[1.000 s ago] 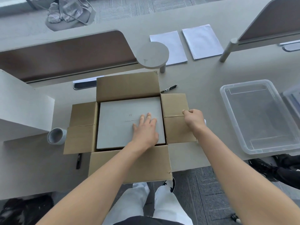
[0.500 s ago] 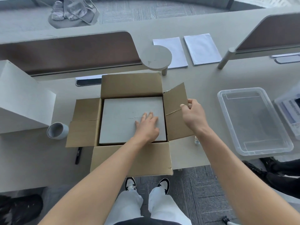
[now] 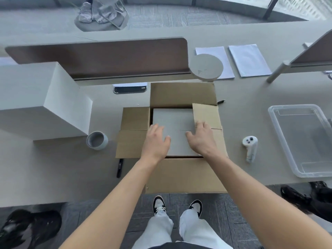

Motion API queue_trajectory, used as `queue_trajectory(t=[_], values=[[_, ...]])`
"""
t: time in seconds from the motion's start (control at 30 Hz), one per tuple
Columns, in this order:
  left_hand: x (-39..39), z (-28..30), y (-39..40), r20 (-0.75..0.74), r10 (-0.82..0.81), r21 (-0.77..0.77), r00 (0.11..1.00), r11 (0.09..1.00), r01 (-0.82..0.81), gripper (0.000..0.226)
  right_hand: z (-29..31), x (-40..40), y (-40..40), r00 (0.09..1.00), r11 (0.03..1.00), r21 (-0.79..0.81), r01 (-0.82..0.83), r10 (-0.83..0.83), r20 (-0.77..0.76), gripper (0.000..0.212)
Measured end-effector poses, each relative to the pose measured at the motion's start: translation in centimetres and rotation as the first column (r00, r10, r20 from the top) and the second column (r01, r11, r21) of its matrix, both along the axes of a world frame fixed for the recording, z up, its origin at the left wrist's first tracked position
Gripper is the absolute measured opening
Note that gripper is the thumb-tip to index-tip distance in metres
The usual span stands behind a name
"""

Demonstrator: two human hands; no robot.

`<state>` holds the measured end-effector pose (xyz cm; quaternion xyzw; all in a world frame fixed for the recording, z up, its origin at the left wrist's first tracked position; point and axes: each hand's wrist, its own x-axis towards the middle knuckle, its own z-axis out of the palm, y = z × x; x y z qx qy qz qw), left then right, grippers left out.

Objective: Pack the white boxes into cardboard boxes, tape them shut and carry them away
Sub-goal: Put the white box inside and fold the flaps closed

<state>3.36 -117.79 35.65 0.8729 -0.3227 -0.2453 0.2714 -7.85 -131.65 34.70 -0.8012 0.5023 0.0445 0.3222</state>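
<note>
While a white box (image 3: 172, 128) lay flat inside the open cardboard box (image 3: 183, 175) on the surface (image 3: 71, 168), the person's left hand (image 3: 156, 141) hovered over its left edge with the grip spread and fingers straight. The right hand (image 3: 202, 139) pressed the right flap (image 3: 206, 115) inward over the white box, fingers loosely spread, pinching nothing. A roll of tape (image 3: 97, 140) stood just left of the carton, beside a large white box (image 3: 41, 103). A white controller (image 3: 250, 148) and a clear plastic bin (image 3: 303, 139) lay to the right.
</note>
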Motion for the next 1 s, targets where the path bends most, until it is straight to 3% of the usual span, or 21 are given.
queue_trajectory(t=[0.2,0.4,0.6,0.87,1.0], values=[[4.5,-0.6,3.8,-0.019,0.208,0.035,0.978,0.978,-0.208,0.063,-3.4,1.6,2.9,0.982,0.994,-0.106,0.005,-0.025,-0.187,0.083],[9.0,-1.9,6.3,-0.039,0.343,0.106,0.939,0.935,-0.338,0.073,-5.0,1.6,3.8,0.974,0.994,-0.112,-0.005,-0.021,-0.226,0.092],[10.8,-1.4,5.7,-0.218,0.391,0.176,0.894,0.917,-0.358,0.071,-5.2,1.6,3.4,0.974,0.998,-0.059,-0.003,-0.011,-0.228,0.094],[9.9,0.4,5.0,-0.151,0.465,0.042,0.872,0.885,-0.464,0.059,-5.5,1.0,3.6,0.989,0.995,-0.104,0.003,-0.018,-0.145,0.096],[8.8,2.2,4.5,-0.075,0.405,-0.099,0.911,0.906,-0.411,0.036,-5.3,0.3,3.0,0.993,0.995,-0.087,-0.044,0.033,-0.117,0.092]])
